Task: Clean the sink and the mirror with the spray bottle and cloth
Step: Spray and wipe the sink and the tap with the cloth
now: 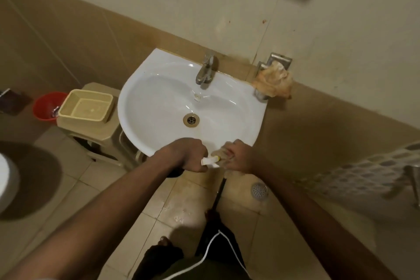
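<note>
The bottle [210,161] is a small white thing held at the front edge of the sink [159,98]. The left hand [186,154] has its fingers curled tight around it. The right hand [236,154] grips a pale cloth [221,154] bunched up just beside the bottle. A tap [205,70] stands at the back of the sink. 1 orange rag [273,82] hangs on a wall holder to the right. A tan box [87,105] sits on the left.

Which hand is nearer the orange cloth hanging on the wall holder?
Right. The right hand is below the orange cloth, at the sink's front rim; the left hand sits farther to the left.
</note>
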